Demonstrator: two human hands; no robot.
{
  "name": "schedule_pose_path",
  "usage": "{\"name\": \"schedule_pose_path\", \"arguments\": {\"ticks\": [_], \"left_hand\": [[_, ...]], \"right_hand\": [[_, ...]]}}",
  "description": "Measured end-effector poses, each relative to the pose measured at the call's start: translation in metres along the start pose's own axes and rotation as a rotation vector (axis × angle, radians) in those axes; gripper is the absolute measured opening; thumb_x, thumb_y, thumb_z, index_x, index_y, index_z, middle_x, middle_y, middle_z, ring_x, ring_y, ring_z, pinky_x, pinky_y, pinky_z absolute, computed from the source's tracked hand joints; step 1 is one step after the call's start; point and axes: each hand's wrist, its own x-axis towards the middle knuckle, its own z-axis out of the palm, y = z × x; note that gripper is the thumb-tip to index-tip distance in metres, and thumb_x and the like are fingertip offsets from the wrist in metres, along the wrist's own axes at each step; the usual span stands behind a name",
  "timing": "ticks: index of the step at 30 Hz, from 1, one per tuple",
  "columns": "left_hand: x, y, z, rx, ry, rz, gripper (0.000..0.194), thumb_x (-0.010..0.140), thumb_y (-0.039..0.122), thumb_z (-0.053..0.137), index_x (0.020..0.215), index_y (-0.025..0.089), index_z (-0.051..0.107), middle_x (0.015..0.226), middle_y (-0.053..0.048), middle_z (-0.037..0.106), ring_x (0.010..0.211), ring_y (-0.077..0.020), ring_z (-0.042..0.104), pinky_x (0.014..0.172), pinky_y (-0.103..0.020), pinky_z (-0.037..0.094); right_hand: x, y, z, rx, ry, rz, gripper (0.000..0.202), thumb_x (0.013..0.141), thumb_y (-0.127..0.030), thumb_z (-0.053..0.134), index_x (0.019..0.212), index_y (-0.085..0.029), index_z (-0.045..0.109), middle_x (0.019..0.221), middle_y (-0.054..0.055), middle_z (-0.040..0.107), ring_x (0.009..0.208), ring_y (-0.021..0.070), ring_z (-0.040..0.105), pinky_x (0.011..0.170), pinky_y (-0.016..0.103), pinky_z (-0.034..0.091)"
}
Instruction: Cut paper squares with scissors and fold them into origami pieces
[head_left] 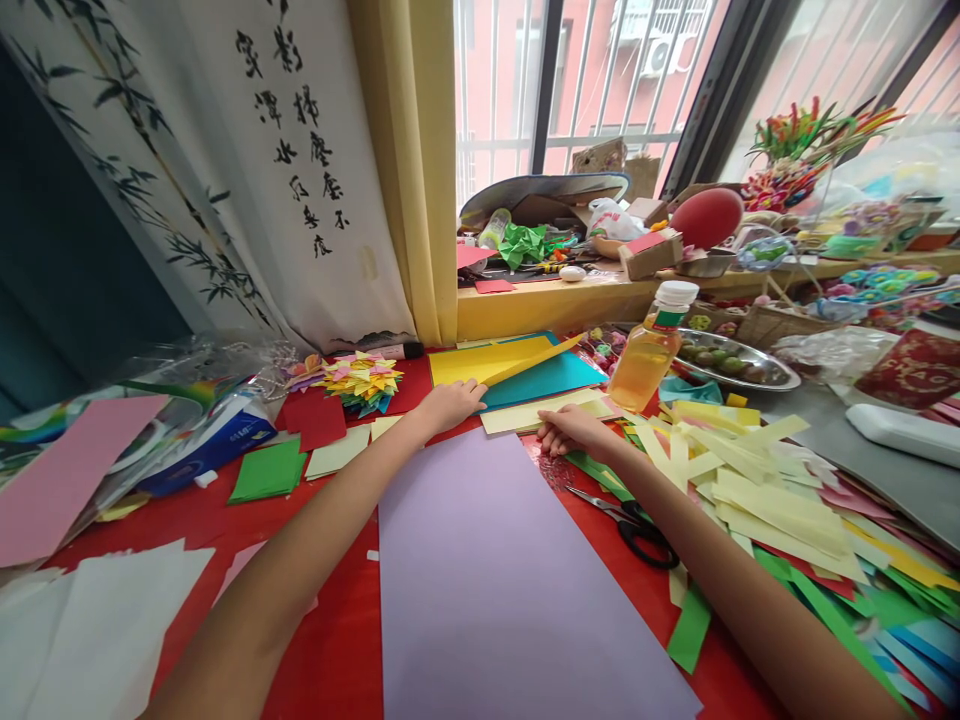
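**Left hand pinches yellow sheet**

Across the worktop, I have my left fingers closed on the yellow sheet's near edge, its right side lifted above a blue sheet. My right hand is half curled beside pale yellow paper; I can't tell whether it grips anything. Purple paper lies between my forearms.

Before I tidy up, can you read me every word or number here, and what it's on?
"影", "掃", "不": right column of the hanging scroll.
"潭", "水", "痕": its left column; I can't read the other characters surely.
Blue packet: white marks, too blurred.
Dark red thing far right: pale lettering, too blurred.
White plastic bag at the back: red marks, too small.
No numbers I can read.
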Motion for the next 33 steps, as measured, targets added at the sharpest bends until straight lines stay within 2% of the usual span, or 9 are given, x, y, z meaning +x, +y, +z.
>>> {"name": "schedule_pose_path", "arguments": {"ticks": [4, 6, 8, 10, 13, 16, 20, 28, 33], "left_hand": [[-0.0008, -0.0011, -0.0007, 0.000, -0.009, 0.005, 0.032, 0.092, 0.020, 0.028, 0.121, 0.014, 0.041, 0.103, -0.012, 0.056, 0.090, -0.0195, 0.058, 0.064, -0.026, 0.044], [-0.0024, -0.0017, -0.0024, -0.001, -0.014, 0.008, 0.038, 0.090, 0.011, 0.026, 0.126, 0.015, 0.036, 0.102, -0.012, 0.055, 0.087, -0.0189, 0.059, 0.063, -0.026, 0.044], [-0.0046, -0.0028, -0.0049, -0.007, -0.016, 0.011, 0.043, 0.088, 0.008, 0.025, 0.130, 0.018, 0.031, 0.102, -0.011, 0.055, 0.082, -0.0184, 0.060, 0.061, -0.026, 0.045], [-0.0066, -0.0042, -0.0077, -0.017, -0.019, 0.018, 0.044, 0.089, 0.010, 0.024, 0.131, 0.023, 0.029, 0.103, -0.009, 0.054, 0.076, -0.0168, 0.061, 0.059, -0.026, 0.044], [-0.0081, -0.0057, -0.0098, -0.034, -0.025, 0.028, 0.038, 0.090, 0.015, 0.026, 0.125, 0.027, 0.037, 0.105, -0.007, 0.054, 0.072, -0.0150, 0.061, 0.058, -0.025, 0.044], [-0.0079, -0.0051, -0.0086, -0.052, -0.014, 0.011, 0.030, 0.091, 0.028, 0.032, 0.119, 0.020, 0.042, 0.108, -0.009, 0.054, 0.083, -0.0188, 0.061, 0.060, -0.026, 0.045], [-0.0080, -0.0034, -0.0058, -0.072, 0.010, -0.015, 0.043, 0.088, 0.042, 0.038, 0.122, 0.016, 0.036, 0.117, -0.012, 0.052, 0.099, -0.0221, 0.057, 0.065, -0.027, 0.045], [-0.0093, -0.0037, -0.0051, -0.080, 0.009, -0.015, 0.040, 0.090, 0.041, 0.036, 0.122, 0.017, 0.036, 0.117, -0.012, 0.053, 0.101, -0.0213, 0.056, 0.065, -0.026, 0.045], [-0.0090, -0.0041, -0.0047, -0.075, 0.001, -0.014, 0.036, 0.091, 0.034, 0.033, 0.122, 0.016, 0.038, 0.114, -0.012, 0.054, 0.098, -0.0212, 0.058, 0.063, -0.025, 0.045]], "right_hand": [[-0.0022, -0.0011, 0.0004, -0.006, 0.006, -0.004, 0.030, 0.087, -0.031, 0.050, 0.110, -0.014, 0.053, 0.108, 0.008, 0.057, 0.090, 0.0173, 0.058, 0.075, 0.036, 0.049], [-0.0037, -0.0019, 0.0008, -0.008, 0.008, -0.007, 0.029, 0.087, -0.031, 0.050, 0.110, -0.014, 0.054, 0.107, 0.008, 0.057, 0.089, 0.0170, 0.058, 0.075, 0.036, 0.050], [-0.0047, -0.0024, 0.0011, -0.011, 0.009, -0.009, 0.029, 0.087, -0.031, 0.050, 0.110, -0.013, 0.054, 0.106, 0.008, 0.057, 0.088, 0.0167, 0.059, 0.074, 0.035, 0.050], [-0.0049, -0.0024, 0.0012, -0.014, 0.008, -0.011, 0.029, 0.087, -0.031, 0.050, 0.109, -0.013, 0.054, 0.105, 0.008, 0.058, 0.087, 0.0163, 0.059, 0.073, 0.035, 0.050], [-0.0038, -0.0012, 0.0007, -0.022, 0.006, -0.017, 0.028, 0.087, -0.032, 0.049, 0.107, -0.013, 0.055, 0.103, 0.007, 0.059, 0.084, 0.0154, 0.059, 0.071, 0.033, 0.050], [-0.0020, 0.0002, -0.0001, -0.032, 0.003, -0.023, 0.028, 0.087, -0.032, 0.049, 0.107, -0.013, 0.055, 0.102, 0.007, 0.059, 0.083, 0.0151, 0.059, 0.071, 0.033, 0.050], [-0.0006, 0.0013, -0.0005, -0.045, 0.000, -0.028, 0.028, 0.087, -0.032, 0.049, 0.107, -0.013, 0.055, 0.103, 0.008, 0.059, 0.085, 0.0158, 0.059, 0.072, 0.034, 0.050], [0.0010, 0.0030, -0.0014, -0.062, -0.002, -0.045, 0.028, 0.087, -0.033, 0.049, 0.106, -0.013, 0.055, 0.101, 0.007, 0.059, 0.083, 0.0152, 0.059, 0.071, 0.033, 0.050], [0.0032, 0.0040, -0.0025, -0.056, -0.003, -0.078, 0.029, 0.089, -0.036, 0.046, 0.091, -0.011, 0.059, 0.079, 0.003, 0.063, 0.062, 0.0094, 0.059, 0.058, 0.025, 0.050]]}}
